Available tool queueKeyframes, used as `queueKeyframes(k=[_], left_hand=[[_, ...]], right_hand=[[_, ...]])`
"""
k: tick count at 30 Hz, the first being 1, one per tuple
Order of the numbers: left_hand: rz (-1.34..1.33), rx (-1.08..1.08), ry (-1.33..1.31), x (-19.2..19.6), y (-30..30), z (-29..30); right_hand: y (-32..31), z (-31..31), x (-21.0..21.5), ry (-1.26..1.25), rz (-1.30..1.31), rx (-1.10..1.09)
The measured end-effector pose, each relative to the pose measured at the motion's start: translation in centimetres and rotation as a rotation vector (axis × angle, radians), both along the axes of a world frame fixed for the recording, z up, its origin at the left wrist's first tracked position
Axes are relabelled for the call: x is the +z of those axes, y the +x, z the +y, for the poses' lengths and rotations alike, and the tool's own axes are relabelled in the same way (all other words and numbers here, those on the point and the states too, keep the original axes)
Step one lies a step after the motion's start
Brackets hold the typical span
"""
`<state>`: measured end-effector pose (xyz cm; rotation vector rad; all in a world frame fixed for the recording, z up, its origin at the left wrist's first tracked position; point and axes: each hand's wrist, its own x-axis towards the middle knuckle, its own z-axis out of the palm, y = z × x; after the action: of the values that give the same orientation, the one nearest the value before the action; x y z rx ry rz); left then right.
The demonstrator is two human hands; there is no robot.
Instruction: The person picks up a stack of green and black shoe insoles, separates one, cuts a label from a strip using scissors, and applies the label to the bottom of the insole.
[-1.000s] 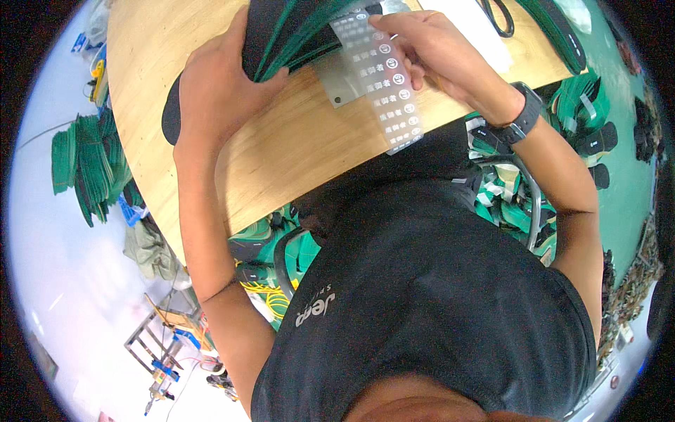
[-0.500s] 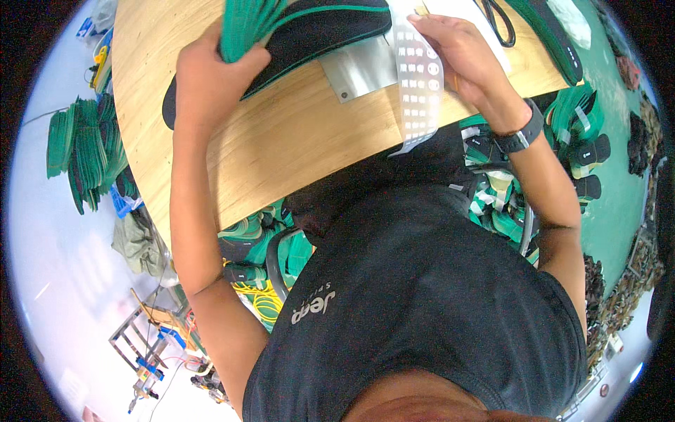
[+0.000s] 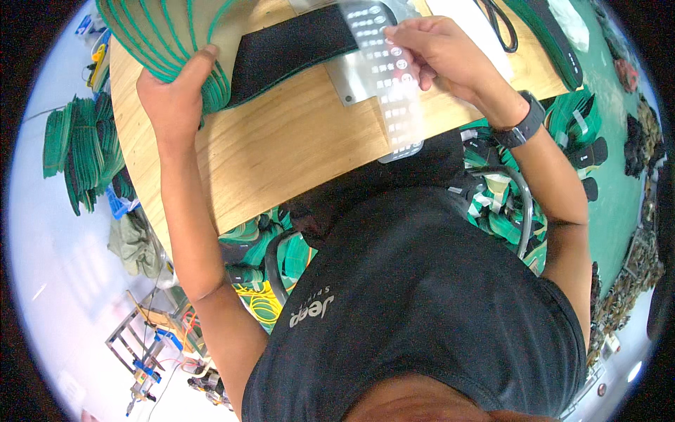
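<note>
Gripped in my left hand [image 3: 172, 102] is a fanned stack of green-edged insoles [image 3: 165, 32], its pale faces turned up. Beside that stack, a black insole [image 3: 288, 53] with a green edge lies on the wooden table [image 3: 281, 148]. My right hand [image 3: 450, 60] is closed, thumb and fingertips pinching the side of a clear strip of white printed labels [image 3: 401, 119]. The strip's upper part overlaps the black insole's right end, while its lower end hangs at the table's near edge. Under the strip, a shiny metal plate [image 3: 344, 84] shows in part.
More green-edged black insoles [image 3: 548, 42] lie at the table's right side, near a dark looped cord [image 3: 500, 28] and a white sheet [image 3: 460, 13]. Bundles of green insoles [image 3: 81, 151] sit beyond the left edge. Others are piled under the table, around a chair's metal armrest [image 3: 524, 211].
My left hand has moved left and slightly down, and the insole stack is now fanned with pale faces showing. My right hand has shifted left, bringing the label strip over the black insole's end.
</note>
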<state>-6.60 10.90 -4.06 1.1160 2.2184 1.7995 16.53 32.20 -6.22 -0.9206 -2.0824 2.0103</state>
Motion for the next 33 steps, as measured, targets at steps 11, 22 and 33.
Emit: queueKeyframes(k=[11,22,33], left_hand=[[-0.014,0.009,0.041,-0.1,-0.1,0.3],[-0.019,-0.021,-0.04,-0.3,-0.6,0.0],[0.064,0.023,-0.064,0.0,0.8,0.2]], right_hand=[[-0.7,0.1,0.9,-0.094,-0.108,-0.076],[-0.6,-0.4,1.7,-0.032,-0.158,-0.071],[-0.9,-0.2,1.7,0.008,-0.156,-0.06]])
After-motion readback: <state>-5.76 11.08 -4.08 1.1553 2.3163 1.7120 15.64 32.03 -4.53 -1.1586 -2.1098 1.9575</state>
